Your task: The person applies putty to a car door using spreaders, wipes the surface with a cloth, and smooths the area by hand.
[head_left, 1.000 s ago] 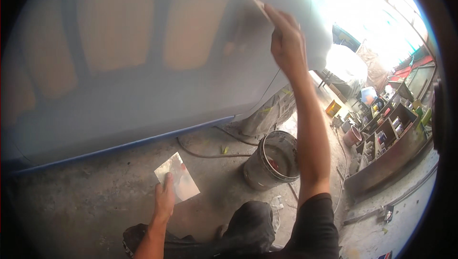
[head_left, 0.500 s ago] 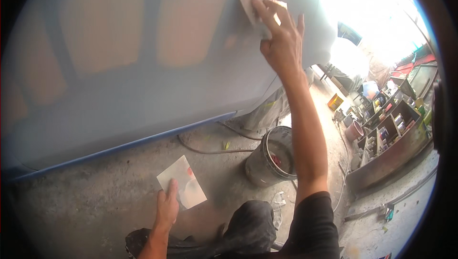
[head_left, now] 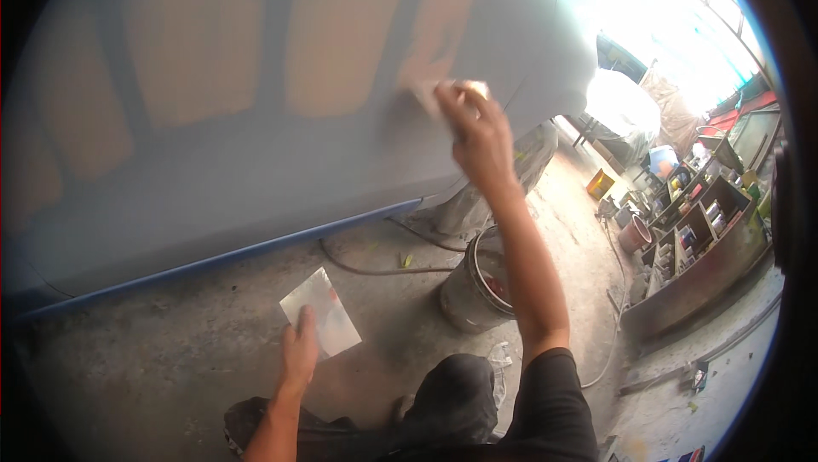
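Observation:
In front of me is a grey car body panel [head_left: 256,155] with several tan filler patches [head_left: 341,45] spread in upright bands. My right hand [head_left: 484,140] pinches a thin, pale putty spreader [head_left: 423,97], blurred by motion, just below the rightmost band; its edge appears to touch the panel. Low over the floor, my left hand [head_left: 298,353] grips a flat, pale square mixing plate [head_left: 331,317], thumb on top and fingers hidden beneath. A reddish smear and a greyish patch show on the plate.
Below my right forearm stands a grey bucket [head_left: 464,296]; a hose [head_left: 383,271] runs along the floor beside it. A blue sill [head_left: 230,249] edges the panel's bottom. At right are a compartmented shelf [head_left: 699,266] of cans and bottles, and a yellow tin [head_left: 601,183].
My right hand has moved down and slightly left with the spreader, from the top of the rightmost band to below it. My left hand and the plate have barely moved.

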`<state>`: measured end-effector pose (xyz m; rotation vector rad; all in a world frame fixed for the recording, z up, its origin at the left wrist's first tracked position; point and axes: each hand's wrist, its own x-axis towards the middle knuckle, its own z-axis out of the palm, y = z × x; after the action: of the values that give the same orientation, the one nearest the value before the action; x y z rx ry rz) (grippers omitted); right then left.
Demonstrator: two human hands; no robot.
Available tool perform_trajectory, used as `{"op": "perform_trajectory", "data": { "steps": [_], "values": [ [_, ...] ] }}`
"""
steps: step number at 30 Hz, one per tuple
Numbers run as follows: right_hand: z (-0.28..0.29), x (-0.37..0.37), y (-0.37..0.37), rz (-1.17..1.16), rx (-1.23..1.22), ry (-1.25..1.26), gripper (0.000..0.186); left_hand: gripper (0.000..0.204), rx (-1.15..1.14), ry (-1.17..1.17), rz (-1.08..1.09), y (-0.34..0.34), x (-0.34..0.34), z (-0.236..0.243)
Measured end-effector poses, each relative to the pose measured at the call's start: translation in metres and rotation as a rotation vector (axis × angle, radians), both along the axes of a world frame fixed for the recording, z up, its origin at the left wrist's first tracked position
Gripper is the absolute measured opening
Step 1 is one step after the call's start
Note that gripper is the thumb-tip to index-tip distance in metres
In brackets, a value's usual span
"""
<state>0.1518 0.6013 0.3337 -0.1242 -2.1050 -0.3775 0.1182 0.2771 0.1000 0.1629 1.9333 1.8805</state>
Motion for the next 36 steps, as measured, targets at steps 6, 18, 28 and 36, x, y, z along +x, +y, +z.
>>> {"op": "perform_trajectory", "data": {
  "steps": [6, 18, 28, 36],
  "values": [
    [0.131, -0.013, 0.013, 0.134, 0.038, 0.17, 0.055, 0.058, 0.022, -0.067, -0.122, 0.003, -0.002, -0.005],
    [0.06, -0.025, -0.012, 0.048, 0.142, 0.048, 0.07, 0.052, 0.237, -0.28, -0.072, 0.0, -0.001, 0.01],
    [-0.075, -0.029, -0.003, 0.081, 0.064, 0.057, 0.07, 0.046, 0.775, -0.612, -0.152, 0.004, -0.004, -0.007],
    [-0.09, 0.036, -0.095, 0.569, -0.891, -0.237, 0.065, 0.045, 0.932, -0.585, -0.03, 0.003, -0.004, 0.018]
  ]
}}
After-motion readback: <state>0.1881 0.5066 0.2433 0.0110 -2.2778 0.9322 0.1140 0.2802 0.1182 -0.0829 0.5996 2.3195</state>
